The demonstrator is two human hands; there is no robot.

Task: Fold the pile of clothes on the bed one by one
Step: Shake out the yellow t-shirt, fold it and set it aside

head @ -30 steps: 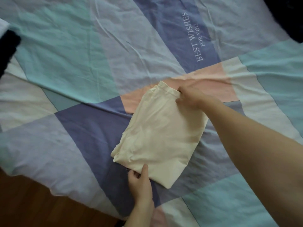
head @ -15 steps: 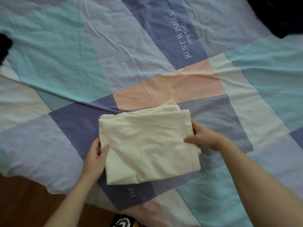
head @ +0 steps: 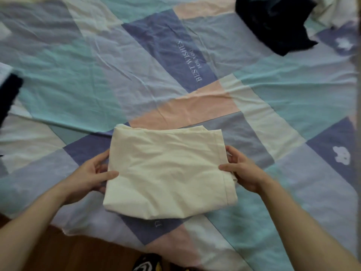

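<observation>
- left hand (head: pixel 88 176) pinches the left edge of the folded cream garment (head: pixel 168 173), thumb on top
- right hand (head: pixel 242 173) clamps its right edge likewise
- garment lies on the patchwork bedsheet (head: pixel 78 75) near the bed's front edge
- dark clothes (head: pixel 277 24) far right

The fingers of the left hand (head: pixel 88 176) go under the cream cloth (head: pixel 166 173), so only the thumb shows. The right hand (head: pixel 244 171) hides its fingers under the cloth too. The cloth covers part of the bed (head: pixel 78 61) and most of some letters near its bottom edge. A dark cloth (head: pixel 277 24) is cut off at the top edge. Another dark thing (head: pixel 8 94) is cut off at the left edge. A black and yellow thing (head: pixel 146 265) at the bottom is too cut off to tell.
</observation>
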